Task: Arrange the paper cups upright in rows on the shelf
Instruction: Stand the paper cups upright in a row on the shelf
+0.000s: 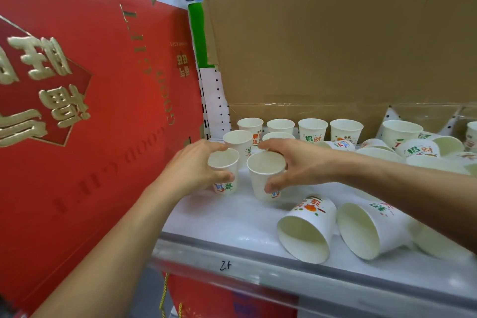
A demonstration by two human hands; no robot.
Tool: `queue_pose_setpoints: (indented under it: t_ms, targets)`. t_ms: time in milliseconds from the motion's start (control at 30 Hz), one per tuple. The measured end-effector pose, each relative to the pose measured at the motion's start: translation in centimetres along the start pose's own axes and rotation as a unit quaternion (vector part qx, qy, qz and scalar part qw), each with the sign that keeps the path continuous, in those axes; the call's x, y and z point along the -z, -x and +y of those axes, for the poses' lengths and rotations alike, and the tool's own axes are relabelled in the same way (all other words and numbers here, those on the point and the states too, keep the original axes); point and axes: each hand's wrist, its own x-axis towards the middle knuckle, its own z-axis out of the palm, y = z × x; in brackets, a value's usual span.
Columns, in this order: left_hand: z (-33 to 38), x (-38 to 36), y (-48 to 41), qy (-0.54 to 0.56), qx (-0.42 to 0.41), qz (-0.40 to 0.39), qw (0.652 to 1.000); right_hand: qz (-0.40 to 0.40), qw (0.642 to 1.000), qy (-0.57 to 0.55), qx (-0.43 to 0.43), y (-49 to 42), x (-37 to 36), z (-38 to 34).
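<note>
White paper cups with coloured print stand and lie on a white shelf (pixel 232 224). My left hand (pixel 196 168) grips an upright cup (pixel 225 162) at the left of the shelf. My right hand (pixel 296 162) grips another upright cup (pixel 265 170) just beside it. Behind them stand more upright cups, one (pixel 238 141) close by and a back row (pixel 312 129) along the cardboard. Two cups (pixel 307 227) (pixel 369 227) lie on their sides near the front edge. Further cups (pixel 418 148) lie tumbled at the right.
A large red gift box (pixel 90 100) with gold lettering walls the shelf on the left. A brown cardboard sheet (pixel 335 46) forms the back. The shelf's front rail (pixel 258 266) carries a handwritten number. Red packaging sits below.
</note>
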Motion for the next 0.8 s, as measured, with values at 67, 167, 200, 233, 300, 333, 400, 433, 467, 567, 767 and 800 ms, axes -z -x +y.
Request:
queue_pose_setpoints:
  t_ms: [67, 167, 200, 233, 300, 333, 400, 433, 467, 567, 767, 800]
  targets:
    - [0.0, 0.0, 0.5, 0.006, -0.001, 0.005, 1.0, 0.01, 1.0, 0.003, 0.002, 1.2, 0.9, -0.2]
    - [1.4, 0.2, 2.8, 0.009, 0.005, 0.096, 0.995, 0.028, 0.999, 0.015, 0.009, 4.3, 3.1, -0.2]
    - [2.3, 0.0, 4.2, 0.047, -0.001, 0.124, 0.991, 0.018, 1.0, 0.013, 0.009, 5.8, 4.0, 0.0]
    - [3.4, -0.3, 5.7, 0.104, -0.012, 0.132, 0.986, -0.007, 1.0, 0.004, 0.007, 7.4, 4.9, 0.1]
    - [6.1, -1.6, 8.9, 0.215, -0.031, 0.096, 0.971, -0.093, 0.995, -0.014, -0.018, 10.4, 6.3, 0.5]
    - [7.4, -2.5, 10.2, 0.231, -0.036, 0.071, 0.97, -0.141, 0.989, -0.009, -0.034, 11.6, 6.7, 0.6]
    - [9.6, -4.3, 11.6, 0.198, -0.031, 0.041, 0.979, -0.212, 0.974, 0.041, -0.063, 13.0, 6.6, 0.9]
    - [10.4, -5.0, 11.9, 0.17, -0.024, 0.037, 0.984, -0.228, 0.968, 0.076, -0.075, 13.2, 6.1, 1.0]
    - [11.2, -5.5, 12.1, 0.144, -0.016, 0.036, 0.989, -0.231, 0.963, 0.111, -0.081, 13.3, 5.5, 1.1]
    - [12.5, -6.5, 12.3, 0.078, 0.011, 0.047, 0.996, -0.188, 0.965, 0.174, -0.051, 13.5, 3.8, 1.6]
    - [12.1, -7.3, 12.3, 0.118, 0.007, 0.102, 0.988, -0.055, 0.977, 0.206, 0.018, 13.7, 2.1, 2.1]
    - [11.8, -7.0, 12.4, 0.127, 0.008, 0.115, 0.985, -0.03, 0.98, 0.195, 0.023, 13.7, 2.0, 1.9]
